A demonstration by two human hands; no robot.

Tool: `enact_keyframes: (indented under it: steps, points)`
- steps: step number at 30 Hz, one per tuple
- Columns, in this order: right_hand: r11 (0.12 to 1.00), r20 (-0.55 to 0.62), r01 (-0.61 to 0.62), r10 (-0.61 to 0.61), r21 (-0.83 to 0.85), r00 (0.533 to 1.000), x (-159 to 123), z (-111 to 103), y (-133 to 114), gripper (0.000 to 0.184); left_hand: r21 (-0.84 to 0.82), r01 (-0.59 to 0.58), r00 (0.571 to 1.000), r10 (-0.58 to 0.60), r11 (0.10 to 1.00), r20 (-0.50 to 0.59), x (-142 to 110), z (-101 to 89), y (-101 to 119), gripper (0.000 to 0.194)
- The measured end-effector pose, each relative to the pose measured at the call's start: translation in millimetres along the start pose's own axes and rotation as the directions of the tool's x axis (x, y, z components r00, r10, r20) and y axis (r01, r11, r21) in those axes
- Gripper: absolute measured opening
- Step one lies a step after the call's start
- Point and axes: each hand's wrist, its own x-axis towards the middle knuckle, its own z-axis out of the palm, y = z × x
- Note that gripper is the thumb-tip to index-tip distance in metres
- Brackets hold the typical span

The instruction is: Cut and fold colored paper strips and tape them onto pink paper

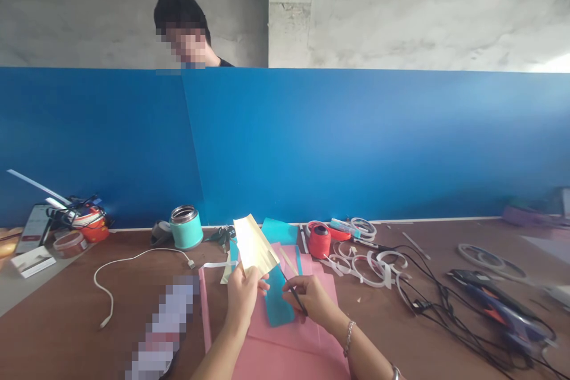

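Observation:
My left hand (243,291) grips a pale yellow sheet of paper (253,243) by its lower edge, the paper tilted up and catching light. In my right hand (309,300) is a pair of dark scissors (294,294), its blades pointing up and left close to the paper's right corner; whether they touch it I cannot tell. Under both hands lie several pink sheets (267,344), and on them a blue-teal piece (279,300). Another blue sheet (280,228) shows behind the yellow paper.
A teal metal-lined jar (186,228), a red round container (319,241) and white coiled strips (371,267) stand or lie along the back. Black cables (445,303) and a dark blue tool (507,314) are at right. A white cable (109,285) lies left. Behind the blue partition (356,148) is a person (182,18).

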Motion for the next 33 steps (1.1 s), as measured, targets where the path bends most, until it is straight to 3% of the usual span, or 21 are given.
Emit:
enact_keyframes:
  steps: [22, 33]
  points:
    - [0.999, -0.024, -0.043, 0.043, -0.007, 0.999, 3.7, -1.0, 4.1, 0.028, 0.012, -0.013, 0.996, 0.012, 1.0, 0.093, 2.8, 0.3, -8.9, 0.015]
    - [0.999, -0.021, -0.035, 0.036, 0.026, 0.999, 3.5, -1.9, 1.3, 0.025, -0.003, -0.014, 0.993, 0.014, 1.0, 0.118, -2.4, 2.2, -0.1, 0.012]
